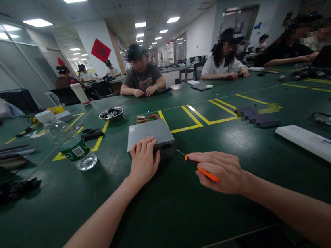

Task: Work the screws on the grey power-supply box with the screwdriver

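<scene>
A grey metal computer power supply (146, 131) lies on the green table, its socket side toward me and a bundle of coloured wires (148, 118) behind it. My left hand (144, 157) grips its near left part, fingers over the top and thumb down on the front face. In my right hand (220, 169) is a screwdriver (207, 172) with an orange and black handle, fingers wrapped round it. The thin shaft points up and left, and its tip is at the near right corner of the power supply. Whether the tip sits in a screw is too small to tell.
To the left stand a water bottle (75, 148) and a metal bowl (111, 114) of small dark parts. Black tools (92, 134) lie between them. A long white device (320, 144) lies at the right. Several people sit across the table (170, 208), which bears yellow tape lines.
</scene>
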Tool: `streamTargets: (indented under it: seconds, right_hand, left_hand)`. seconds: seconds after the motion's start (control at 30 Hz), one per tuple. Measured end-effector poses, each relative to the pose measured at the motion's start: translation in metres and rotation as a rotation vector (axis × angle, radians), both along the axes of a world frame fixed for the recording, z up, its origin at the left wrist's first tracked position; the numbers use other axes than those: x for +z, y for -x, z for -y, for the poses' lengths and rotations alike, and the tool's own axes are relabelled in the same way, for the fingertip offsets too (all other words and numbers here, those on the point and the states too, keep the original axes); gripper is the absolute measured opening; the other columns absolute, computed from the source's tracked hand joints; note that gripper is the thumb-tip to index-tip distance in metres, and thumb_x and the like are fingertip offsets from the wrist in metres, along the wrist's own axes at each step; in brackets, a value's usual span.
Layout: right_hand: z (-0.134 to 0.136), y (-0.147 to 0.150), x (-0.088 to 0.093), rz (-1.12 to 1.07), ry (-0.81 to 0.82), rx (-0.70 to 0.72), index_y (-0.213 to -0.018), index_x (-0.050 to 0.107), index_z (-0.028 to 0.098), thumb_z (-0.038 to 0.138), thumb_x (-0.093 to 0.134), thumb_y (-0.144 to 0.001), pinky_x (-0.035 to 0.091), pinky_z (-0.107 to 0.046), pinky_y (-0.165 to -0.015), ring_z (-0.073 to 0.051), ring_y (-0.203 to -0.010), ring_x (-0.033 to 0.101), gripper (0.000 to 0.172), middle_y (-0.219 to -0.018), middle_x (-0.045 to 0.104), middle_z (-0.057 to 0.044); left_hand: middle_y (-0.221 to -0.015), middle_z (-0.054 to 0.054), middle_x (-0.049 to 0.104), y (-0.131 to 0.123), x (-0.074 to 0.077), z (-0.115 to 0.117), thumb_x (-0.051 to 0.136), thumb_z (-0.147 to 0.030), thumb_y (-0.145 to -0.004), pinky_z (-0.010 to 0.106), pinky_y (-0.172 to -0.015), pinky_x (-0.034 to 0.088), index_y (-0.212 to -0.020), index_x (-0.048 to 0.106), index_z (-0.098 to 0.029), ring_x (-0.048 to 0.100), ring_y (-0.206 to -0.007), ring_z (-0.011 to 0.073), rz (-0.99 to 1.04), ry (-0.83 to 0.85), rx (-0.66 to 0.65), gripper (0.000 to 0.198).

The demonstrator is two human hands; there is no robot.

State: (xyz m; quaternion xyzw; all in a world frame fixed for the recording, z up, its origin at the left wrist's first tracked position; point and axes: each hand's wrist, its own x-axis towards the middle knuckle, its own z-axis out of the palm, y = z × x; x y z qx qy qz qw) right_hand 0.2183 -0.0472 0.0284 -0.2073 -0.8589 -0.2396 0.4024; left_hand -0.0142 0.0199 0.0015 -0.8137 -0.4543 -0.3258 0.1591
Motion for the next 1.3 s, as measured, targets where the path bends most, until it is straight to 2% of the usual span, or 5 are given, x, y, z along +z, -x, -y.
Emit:
streamTargets:
  seconds: [0.63, 0.83, 0.97, 1.1, 1.3]
  right_hand:
    - [-0.001, 0.000, 0.001, 0.002, -0.007, -0.023, -0.089, 0.049, 0.016, 0.014, 0.055, -0.077, 0.054, -0.028, -0.073, -0.016, -0.089, 0.064, 0.013, -0.094, 0.068, -0.011]
    - [0.004, 0.006, 0.004, 0.058, -0.118, -0.042, -0.089, 0.052, 0.017, 0.019, 0.061, -0.076, 0.052, -0.027, -0.071, -0.017, -0.088, 0.062, 0.016, -0.095, 0.067, -0.010]
    - [0.007, 0.007, -0.005, 0.154, -0.195, -0.027, -0.095, 0.055, 0.023, 0.022, 0.066, -0.072, 0.046, -0.025, -0.057, -0.013, -0.068, 0.056, 0.025, -0.095, 0.066, -0.005]
    - [0.008, 0.011, -0.011, 0.195, -0.136, 0.018, -0.086, 0.055, 0.021, 0.022, 0.065, -0.073, 0.042, -0.022, -0.051, -0.010, -0.057, 0.049, 0.017, -0.091, 0.065, -0.007]
    - [0.010, 0.013, -0.005, 0.189, -0.030, 0.117, -0.091, 0.053, 0.013, 0.026, 0.042, -0.081, 0.046, -0.026, -0.055, -0.016, -0.069, 0.057, 0.019, -0.091, 0.061, -0.015]
  left_hand:
    - [-0.121, 0.010, 0.053, 0.001, 0.001, 0.001, 0.045, -0.023, -0.084, 0.042, -0.090, 0.029, -0.113, 0.045, -0.018, 0.045, -0.113, 0.0242, -0.006, 0.008, -0.007, 0.030]
    - [-0.121, 0.011, 0.053, 0.000, 0.001, 0.001, 0.046, -0.024, -0.084, 0.042, -0.091, 0.029, -0.113, 0.045, -0.018, 0.044, -0.113, 0.0248, -0.001, 0.013, -0.008, 0.030]
    - [-0.122, 0.011, 0.052, 0.000, 0.001, 0.002, 0.045, -0.023, -0.084, 0.042, -0.091, 0.029, -0.114, 0.044, -0.017, 0.044, -0.113, 0.0248, -0.013, 0.004, -0.009, 0.031]
    - [-0.122, 0.011, 0.052, -0.001, 0.001, 0.003, 0.045, -0.023, -0.084, 0.042, -0.092, 0.028, -0.114, 0.044, -0.018, 0.044, -0.114, 0.0250, -0.014, 0.007, -0.006, 0.031]
    - [-0.122, 0.011, 0.052, 0.000, 0.001, 0.003, 0.045, -0.022, -0.084, 0.042, -0.091, 0.029, -0.115, 0.043, -0.017, 0.044, -0.114, 0.0251, -0.015, 0.002, -0.012, 0.032]
